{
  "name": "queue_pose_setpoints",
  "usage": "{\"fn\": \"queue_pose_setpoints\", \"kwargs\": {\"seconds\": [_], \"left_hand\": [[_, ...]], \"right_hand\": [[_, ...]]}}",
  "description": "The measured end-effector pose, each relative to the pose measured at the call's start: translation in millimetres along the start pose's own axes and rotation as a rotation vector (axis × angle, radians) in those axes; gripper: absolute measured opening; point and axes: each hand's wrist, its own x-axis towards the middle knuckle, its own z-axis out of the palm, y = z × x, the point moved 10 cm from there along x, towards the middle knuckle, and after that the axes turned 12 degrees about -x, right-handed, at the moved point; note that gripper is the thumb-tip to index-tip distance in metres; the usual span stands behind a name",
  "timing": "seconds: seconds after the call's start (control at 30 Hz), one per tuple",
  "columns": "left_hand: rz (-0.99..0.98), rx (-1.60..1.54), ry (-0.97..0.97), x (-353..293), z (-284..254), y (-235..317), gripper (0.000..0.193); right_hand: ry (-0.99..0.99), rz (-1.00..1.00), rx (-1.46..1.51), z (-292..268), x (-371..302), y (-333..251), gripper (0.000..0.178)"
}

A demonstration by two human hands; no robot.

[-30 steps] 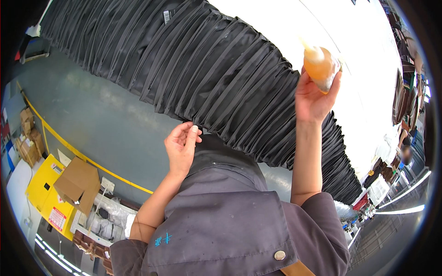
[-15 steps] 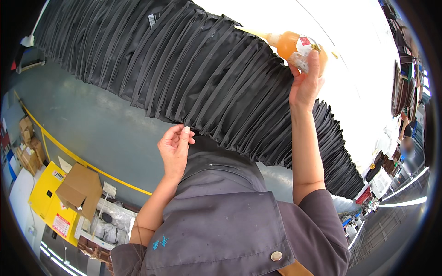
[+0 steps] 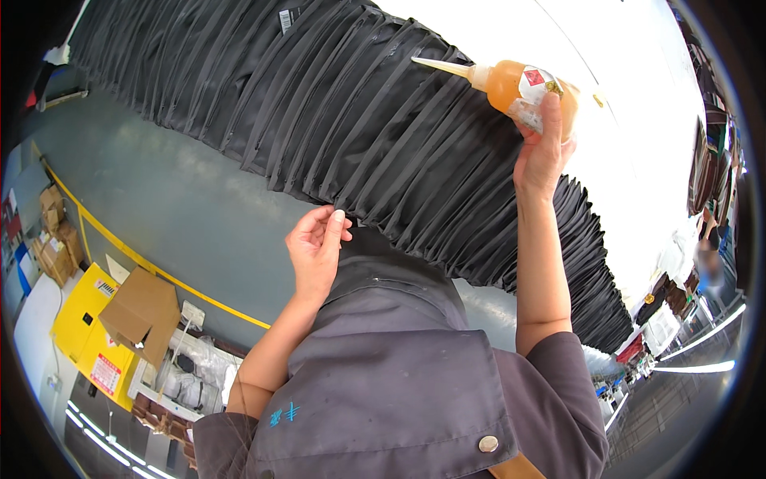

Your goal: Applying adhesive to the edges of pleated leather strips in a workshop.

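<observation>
A long row of overlapping black fabric pieces [image 3: 319, 128] lies across the white tabletop [image 3: 638, 48], with its near ends hanging over the front edge. Pinched at that near edge, my left hand [image 3: 317, 247] has thumb and forefinger closed on one piece of fabric. My right hand [image 3: 542, 156] is wrapped around a squeeze bottle [image 3: 504, 84] of orange liquid, held on its side above the far part of the row. Its long pale nozzle points left over the fabric; whether the tip touches I cannot tell. A small white label [image 3: 286, 21] shows among the folds.
At the lower left stand a yellow cabinet [image 3: 76, 319], an open cardboard box [image 3: 140, 315] and clear plastic-wrapped items [image 3: 195, 375]. A yellow line [image 3: 152, 259] runs along the grey floor [image 3: 191, 207]. Far right, a blurred person [image 3: 708, 267] is near hanging dark garments [image 3: 698, 172].
The view has shifted slightly. The bottle's nozzle has come a little nearer to me over the fabric. My left hand has moved slightly right and away from me, still pinching at the edge.
</observation>
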Motion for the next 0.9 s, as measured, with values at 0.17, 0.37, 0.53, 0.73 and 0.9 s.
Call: {"fn": "queue_pose_setpoints", "kwargs": {"seconds": [0.17,0.37,0.53,0.73,0.9], "left_hand": [[0.017,0.017,-0.011,-1,2,1,0.016],[-0.01,0.007,-0.003,-1,2,2,0.014],[-0.001,0.006,-0.017,0,3,3,0.014],[0.015,0.004,-0.011,-1,2,4,0.014],[0.01,0.022,-0.011,-1,1,4,0.014]], "right_hand": [[-0.057,0.009,-0.002,2,-9,8,0.04],[-0.123,-0.004,-0.05,10,-25,10,0.038],[-0.141,0.051,-0.001,17,-38,14,0.039],[-0.222,0.006,-0.097,21,-51,19,0.038],[-0.256,0.062,-0.136,29,-69,17,0.036]]}}
